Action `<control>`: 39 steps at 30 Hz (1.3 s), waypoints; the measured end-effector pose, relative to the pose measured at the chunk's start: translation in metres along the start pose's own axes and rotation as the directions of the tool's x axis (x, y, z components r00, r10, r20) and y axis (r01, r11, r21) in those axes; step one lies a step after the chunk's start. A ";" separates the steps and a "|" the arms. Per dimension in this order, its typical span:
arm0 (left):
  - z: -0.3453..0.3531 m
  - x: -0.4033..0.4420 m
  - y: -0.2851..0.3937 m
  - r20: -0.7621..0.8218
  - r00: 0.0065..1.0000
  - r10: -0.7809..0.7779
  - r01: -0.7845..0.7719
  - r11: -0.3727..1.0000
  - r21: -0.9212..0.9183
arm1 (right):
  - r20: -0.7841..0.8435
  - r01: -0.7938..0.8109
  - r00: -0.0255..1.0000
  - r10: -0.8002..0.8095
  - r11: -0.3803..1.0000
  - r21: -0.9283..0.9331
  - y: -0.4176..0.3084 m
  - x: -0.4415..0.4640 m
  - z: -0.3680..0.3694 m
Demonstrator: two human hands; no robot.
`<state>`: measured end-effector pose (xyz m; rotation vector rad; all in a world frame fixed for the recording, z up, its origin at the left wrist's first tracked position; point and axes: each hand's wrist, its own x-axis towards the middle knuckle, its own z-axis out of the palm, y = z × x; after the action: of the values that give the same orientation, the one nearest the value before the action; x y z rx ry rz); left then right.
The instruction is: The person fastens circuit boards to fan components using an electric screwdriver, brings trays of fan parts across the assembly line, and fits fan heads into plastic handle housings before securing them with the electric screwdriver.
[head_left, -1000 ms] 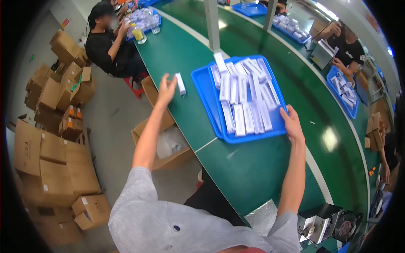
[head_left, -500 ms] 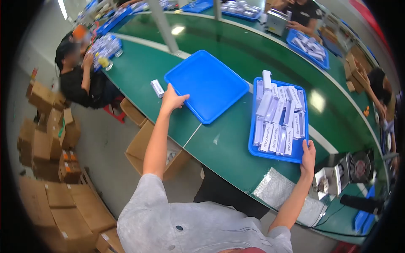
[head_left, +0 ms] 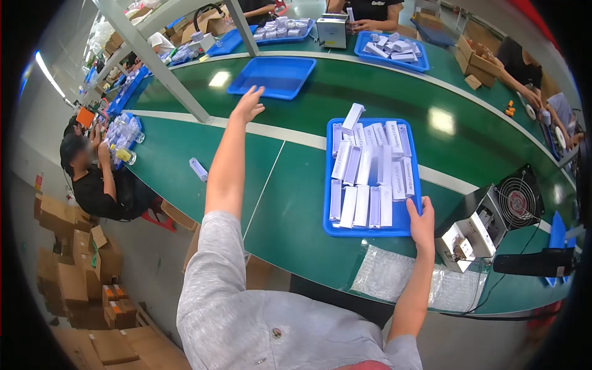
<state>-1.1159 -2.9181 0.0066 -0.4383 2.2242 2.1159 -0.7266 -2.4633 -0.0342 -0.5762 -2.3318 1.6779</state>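
While right hand point(head_left: 422, 223) grips tray point(head_left: 368, 232), left point(head_left: 249, 106) outstretched; splayed

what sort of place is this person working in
Most likely a factory assembly or packing line: what looks like a green conveyor belt runs through it, a blue tray holds many long white units, and cardboard boxes are piled nearby.

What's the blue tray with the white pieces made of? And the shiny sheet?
The blue tray looks like smooth, slightly glossy plastic: even colour, rounded corners. The shiny sheet, glinting and bumpy, is probably plastic bubble wrap, or maybe foil.
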 end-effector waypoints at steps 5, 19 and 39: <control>0.068 -0.101 -0.033 0.376 0.816 0.440 -0.578 0.659 0.482 | 0.025 -0.007 1.000 0.006 0.999 0.051 -0.003 0.003 0.000; -0.206 -0.198 -0.120 -0.704 0.661 0.259 0.608 0.365 0.705 | 0.065 0.087 0.994 -0.092 0.993 0.074 0.017 0.006 -0.001; -0.081 -0.178 -0.064 0.055 0.904 0.424 -0.394 0.777 0.491 | 0.133 0.362 0.927 -0.351 0.929 -0.071 -0.048 -0.008 0.134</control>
<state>-0.9170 -2.9689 -0.0109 0.0266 2.9851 1.5636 -0.7806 -2.5959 -0.0324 -0.0546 -2.4247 1.4741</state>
